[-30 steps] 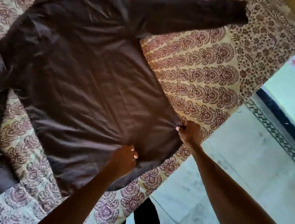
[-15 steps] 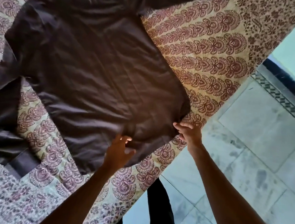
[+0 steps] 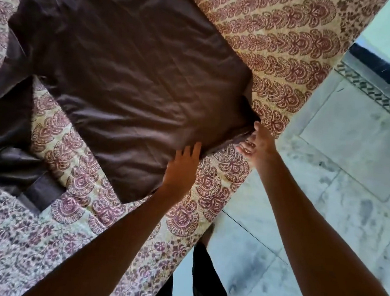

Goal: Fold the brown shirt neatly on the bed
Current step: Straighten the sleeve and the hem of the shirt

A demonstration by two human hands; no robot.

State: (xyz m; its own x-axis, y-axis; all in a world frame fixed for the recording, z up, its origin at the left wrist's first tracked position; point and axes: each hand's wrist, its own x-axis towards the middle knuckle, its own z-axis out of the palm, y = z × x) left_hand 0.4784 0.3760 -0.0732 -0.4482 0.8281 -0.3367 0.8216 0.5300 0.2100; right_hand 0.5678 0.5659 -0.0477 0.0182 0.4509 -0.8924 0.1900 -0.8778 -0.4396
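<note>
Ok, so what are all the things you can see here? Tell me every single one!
brown shirt: one, dark brown, spread flat on the bed, one sleeve bunched at the left
bed: one, cream cover with maroon prints, under the shirt
floor: one, pale grey tiles, right of the bed
tile border: one strip, dark pattern, along the floor's far edge
trousers: one pair, black, bottom middle beside the bed
left hand: one, fingers straight, resting on the shirt's hem
right hand: one, at the hem's right corner; too blurred to tell if it pinches the cloth
</note>
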